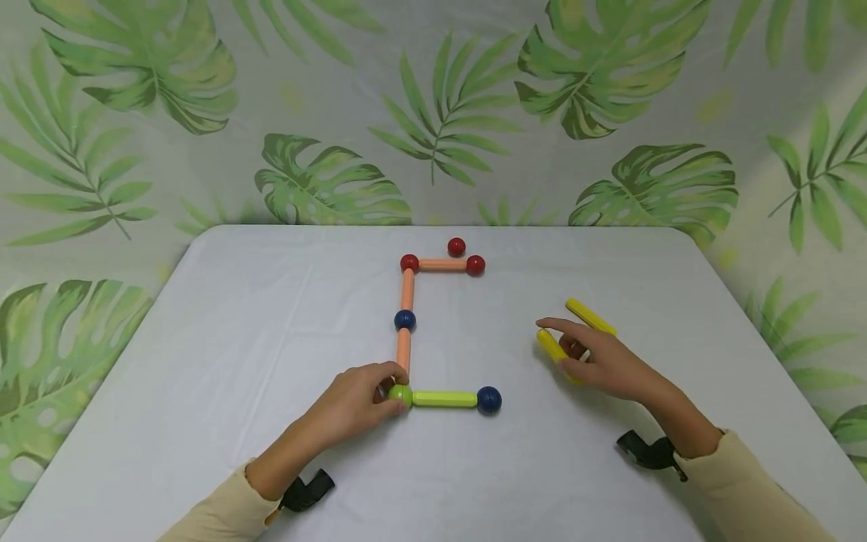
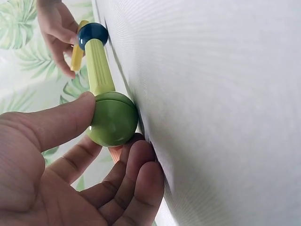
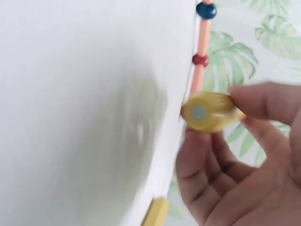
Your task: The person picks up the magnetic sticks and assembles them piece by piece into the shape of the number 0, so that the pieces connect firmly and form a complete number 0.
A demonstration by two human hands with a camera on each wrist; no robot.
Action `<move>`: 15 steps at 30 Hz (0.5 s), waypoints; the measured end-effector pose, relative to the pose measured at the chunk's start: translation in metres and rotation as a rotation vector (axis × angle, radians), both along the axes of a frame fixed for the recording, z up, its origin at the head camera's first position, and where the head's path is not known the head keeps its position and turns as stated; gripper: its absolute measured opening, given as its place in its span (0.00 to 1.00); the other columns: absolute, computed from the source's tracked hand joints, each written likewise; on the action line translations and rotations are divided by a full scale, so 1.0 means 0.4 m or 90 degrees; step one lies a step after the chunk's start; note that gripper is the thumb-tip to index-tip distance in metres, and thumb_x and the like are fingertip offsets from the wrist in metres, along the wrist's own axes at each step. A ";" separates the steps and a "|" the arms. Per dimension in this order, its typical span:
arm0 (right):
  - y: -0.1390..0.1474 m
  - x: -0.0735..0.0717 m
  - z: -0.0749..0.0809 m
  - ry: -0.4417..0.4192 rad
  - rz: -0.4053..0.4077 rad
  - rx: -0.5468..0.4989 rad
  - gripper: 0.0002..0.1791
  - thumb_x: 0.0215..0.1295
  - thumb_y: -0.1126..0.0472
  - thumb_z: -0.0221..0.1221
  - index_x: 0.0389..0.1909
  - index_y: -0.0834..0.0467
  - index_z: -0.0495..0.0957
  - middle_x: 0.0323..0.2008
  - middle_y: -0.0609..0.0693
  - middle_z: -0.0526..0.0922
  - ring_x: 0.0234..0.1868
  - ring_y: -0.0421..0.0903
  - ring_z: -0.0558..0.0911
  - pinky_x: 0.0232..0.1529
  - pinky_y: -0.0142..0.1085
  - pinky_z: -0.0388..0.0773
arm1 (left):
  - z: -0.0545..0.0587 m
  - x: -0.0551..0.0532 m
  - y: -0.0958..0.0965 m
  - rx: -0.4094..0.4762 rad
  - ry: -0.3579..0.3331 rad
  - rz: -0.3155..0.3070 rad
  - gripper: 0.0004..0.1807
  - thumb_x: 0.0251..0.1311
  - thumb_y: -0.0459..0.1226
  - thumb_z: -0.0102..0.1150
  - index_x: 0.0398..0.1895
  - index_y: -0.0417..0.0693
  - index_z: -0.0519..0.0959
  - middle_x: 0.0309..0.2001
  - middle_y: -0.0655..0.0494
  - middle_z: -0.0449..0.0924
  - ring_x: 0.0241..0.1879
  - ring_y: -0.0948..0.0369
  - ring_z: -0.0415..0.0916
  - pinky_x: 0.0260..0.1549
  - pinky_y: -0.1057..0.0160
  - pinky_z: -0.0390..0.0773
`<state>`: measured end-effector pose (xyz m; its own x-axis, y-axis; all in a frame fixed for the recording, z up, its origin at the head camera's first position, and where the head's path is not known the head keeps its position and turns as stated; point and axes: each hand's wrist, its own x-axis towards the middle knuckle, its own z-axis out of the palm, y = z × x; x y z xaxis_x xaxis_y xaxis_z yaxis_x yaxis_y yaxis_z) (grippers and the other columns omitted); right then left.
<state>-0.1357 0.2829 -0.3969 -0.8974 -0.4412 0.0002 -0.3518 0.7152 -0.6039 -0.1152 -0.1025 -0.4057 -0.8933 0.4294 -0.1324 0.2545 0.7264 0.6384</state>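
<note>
My left hand (image 1: 355, 399) holds a green ball (image 2: 114, 120) between thumb and fingers at the near corner of a chain of rods and balls. From that ball a light green rod (image 1: 445, 399) runs right to a dark blue ball (image 1: 489, 400). Going away from it, an orange rod (image 1: 403, 350) meets another blue ball (image 1: 405, 320). My right hand (image 1: 603, 361) pinches a yellow rod (image 3: 214, 112), whose round end faces the wrist camera. A second yellow rod (image 1: 591, 316) lies on the table just beyond that hand.
Farther back, an orange rod (image 1: 408, 290) leads to a red ball (image 1: 409, 263), and another orange rod (image 1: 442, 265) ends in a red ball (image 1: 476, 265). One loose red ball (image 1: 457, 246) sits behind them. The white table (image 1: 271, 301) ends at a leaf-patterned cloth (image 1: 460, 113).
</note>
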 end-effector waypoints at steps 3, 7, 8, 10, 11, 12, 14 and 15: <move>-0.016 0.016 0.000 -0.023 -0.034 -0.057 0.30 0.65 0.68 0.59 0.69 0.55 0.67 0.40 0.51 0.78 0.36 0.40 0.77 0.36 0.30 0.76 | -0.001 0.001 -0.001 0.000 0.001 0.000 0.14 0.57 0.39 0.70 0.45 0.54 0.80 0.35 0.61 0.82 0.30 0.66 0.71 0.28 0.69 0.70; -0.042 0.036 0.000 -0.079 -0.077 -0.134 0.30 0.66 0.67 0.59 0.70 0.55 0.65 0.48 0.57 0.78 0.39 0.41 0.79 0.38 0.30 0.77 | -0.001 0.004 -0.001 -0.001 -0.004 0.000 0.14 0.57 0.40 0.70 0.45 0.54 0.80 0.35 0.62 0.83 0.29 0.67 0.72 0.28 0.69 0.71; -0.048 0.038 -0.001 -0.091 -0.083 -0.155 0.31 0.67 0.66 0.59 0.70 0.56 0.65 0.50 0.59 0.77 0.39 0.40 0.80 0.39 0.30 0.78 | -0.001 0.004 -0.001 -0.001 -0.006 0.001 0.14 0.57 0.40 0.70 0.46 0.54 0.80 0.35 0.62 0.83 0.29 0.67 0.72 0.28 0.69 0.71; -0.059 0.039 -0.003 -0.110 -0.091 -0.188 0.31 0.67 0.66 0.59 0.70 0.56 0.64 0.51 0.61 0.77 0.39 0.39 0.82 0.39 0.30 0.79 | 0.000 0.004 -0.001 0.000 -0.009 0.005 0.14 0.57 0.40 0.70 0.46 0.55 0.80 0.35 0.62 0.83 0.29 0.67 0.72 0.28 0.69 0.71; -0.064 0.038 -0.005 -0.117 -0.092 -0.199 0.31 0.67 0.66 0.59 0.70 0.57 0.64 0.52 0.62 0.76 0.39 0.39 0.82 0.40 0.31 0.80 | 0.000 0.004 -0.001 0.000 -0.009 0.006 0.14 0.57 0.40 0.70 0.46 0.55 0.81 0.35 0.62 0.83 0.30 0.67 0.72 0.29 0.69 0.71; -0.069 0.036 -0.006 -0.123 -0.095 -0.207 0.31 0.67 0.65 0.59 0.70 0.57 0.64 0.52 0.62 0.76 0.38 0.39 0.83 0.40 0.31 0.81 | 0.001 0.004 -0.001 0.001 -0.007 0.006 0.14 0.57 0.40 0.70 0.46 0.55 0.81 0.35 0.62 0.83 0.29 0.67 0.72 0.28 0.69 0.71; -0.077 0.031 -0.007 -0.138 -0.098 -0.220 0.30 0.68 0.65 0.59 0.69 0.57 0.64 0.51 0.62 0.76 0.37 0.40 0.84 0.40 0.32 0.83 | 0.002 0.003 -0.001 0.001 -0.008 0.006 0.14 0.57 0.40 0.70 0.46 0.55 0.80 0.35 0.62 0.83 0.30 0.66 0.72 0.28 0.69 0.71; -0.081 0.028 -0.007 -0.145 -0.100 -0.220 0.29 0.68 0.65 0.59 0.69 0.57 0.64 0.51 0.62 0.76 0.37 0.41 0.84 0.40 0.33 0.83 | 0.002 0.003 -0.001 -0.001 -0.008 0.006 0.14 0.57 0.40 0.70 0.46 0.55 0.80 0.35 0.62 0.83 0.30 0.66 0.72 0.29 0.69 0.71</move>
